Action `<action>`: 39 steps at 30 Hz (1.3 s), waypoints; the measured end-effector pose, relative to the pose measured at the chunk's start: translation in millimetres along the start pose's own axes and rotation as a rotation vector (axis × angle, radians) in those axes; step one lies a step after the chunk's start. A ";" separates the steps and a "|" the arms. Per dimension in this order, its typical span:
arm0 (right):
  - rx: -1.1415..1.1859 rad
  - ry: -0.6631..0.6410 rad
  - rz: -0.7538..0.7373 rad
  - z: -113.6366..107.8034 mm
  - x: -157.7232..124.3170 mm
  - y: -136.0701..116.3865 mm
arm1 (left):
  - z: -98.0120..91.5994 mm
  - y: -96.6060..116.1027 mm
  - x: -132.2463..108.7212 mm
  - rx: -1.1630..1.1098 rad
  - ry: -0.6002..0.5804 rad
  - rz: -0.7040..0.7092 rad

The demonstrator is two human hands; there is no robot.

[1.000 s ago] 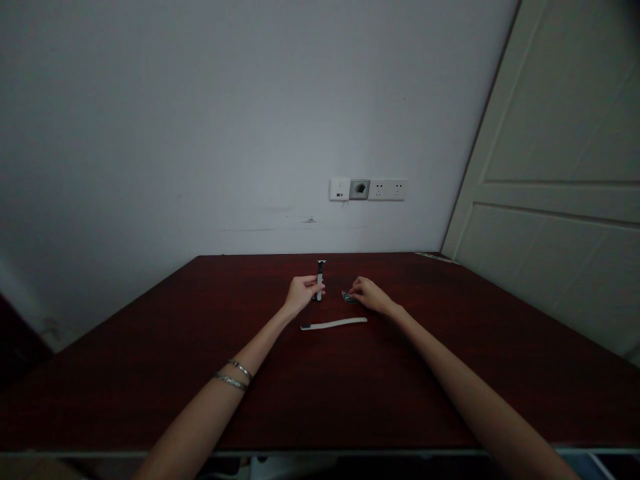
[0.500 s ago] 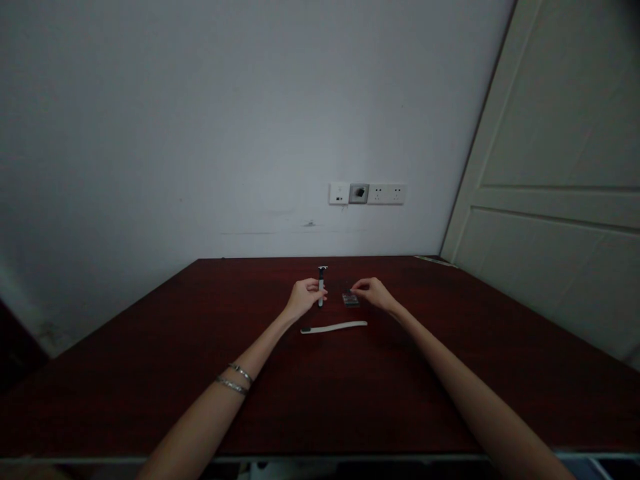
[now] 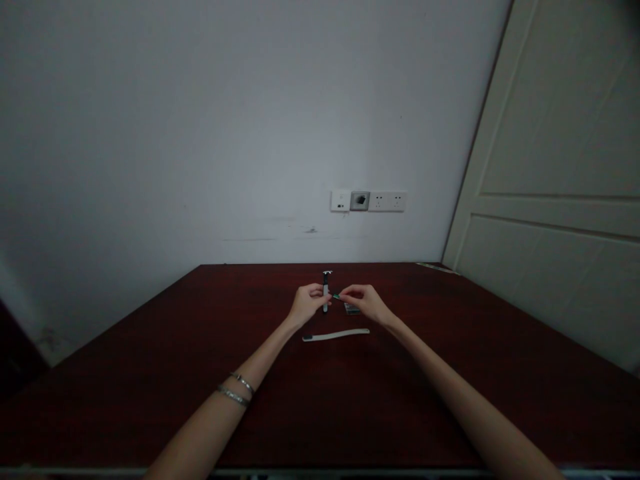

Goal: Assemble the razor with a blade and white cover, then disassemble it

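Observation:
My left hand (image 3: pixel 306 305) holds a razor (image 3: pixel 325 293) upright by its light handle, with the head at the top. Close to the razor's right side, my right hand (image 3: pixel 369 303) pinches a small dark-green piece (image 3: pixel 337 297) between thumb and fingertips. Partly hidden under that hand lies a small clear case (image 3: pixel 352 309) on the table. Nearer to me rests a long, slightly curved white strip (image 3: pixel 336 335) with a dark left end; neither hand touches it.
The dark red table (image 3: pixel 300 407) reaches back to a pale wall with a row of sockets (image 3: pixel 379 201). A white panelled door (image 3: pixel 555 167) stands on the right.
My right hand has moved left from the clear case towards the razor, with the small piece now showing in its fingers. The view has tilted slightly up.

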State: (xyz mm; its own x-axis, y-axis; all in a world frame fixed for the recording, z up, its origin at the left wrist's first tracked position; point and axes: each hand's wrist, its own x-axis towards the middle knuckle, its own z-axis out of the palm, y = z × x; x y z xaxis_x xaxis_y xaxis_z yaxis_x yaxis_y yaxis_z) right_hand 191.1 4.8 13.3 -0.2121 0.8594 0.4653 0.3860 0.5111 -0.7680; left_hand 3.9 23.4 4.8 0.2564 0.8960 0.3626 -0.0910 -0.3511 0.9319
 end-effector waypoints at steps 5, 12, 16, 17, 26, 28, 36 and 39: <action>-0.051 -0.013 -0.051 2.4 -0.8 0.1 | 0.4 0.6 2.1 -0.001 -0.010 0.000; -0.075 -0.014 -0.056 5.5 -0.9 -0.3 | 1.8 3.3 0.2 0.003 -0.014 -0.002; -0.084 -0.026 -0.081 7.2 -2.7 -6.3 | 3.4 5.0 -1.3 0.004 -0.019 0.010; -0.104 -0.015 -0.097 5.6 -3.2 -7.8 | 3.4 5.6 -1.5 0.005 -0.014 0.014; -0.404 -0.009 -0.438 -14.8 -10.5 -15.1 | 1.2 11.3 -1.3 -0.025 0.060 -0.029; -0.445 -0.045 -0.464 -11.6 -11.5 -15.9 | 1.8 11.4 -1.6 -0.039 0.066 -0.040; -0.443 -0.057 -0.483 -8.9 -8.9 -13.5 | 2.4 15.5 -3.0 -0.048 0.050 -0.077; -0.356 -0.004 -0.424 -10.4 -3.7 -7.6 | -0.5 20.8 -1.7 -0.079 0.063 -0.082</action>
State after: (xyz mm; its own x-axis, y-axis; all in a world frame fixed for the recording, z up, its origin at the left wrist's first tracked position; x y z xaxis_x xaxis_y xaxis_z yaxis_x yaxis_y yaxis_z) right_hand 198.4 -2.4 22.0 -0.4181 0.5801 0.6990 0.5455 0.7757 -0.3175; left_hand 1.1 14.7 23.6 0.2057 0.9370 0.2823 -0.1483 -0.2553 0.9554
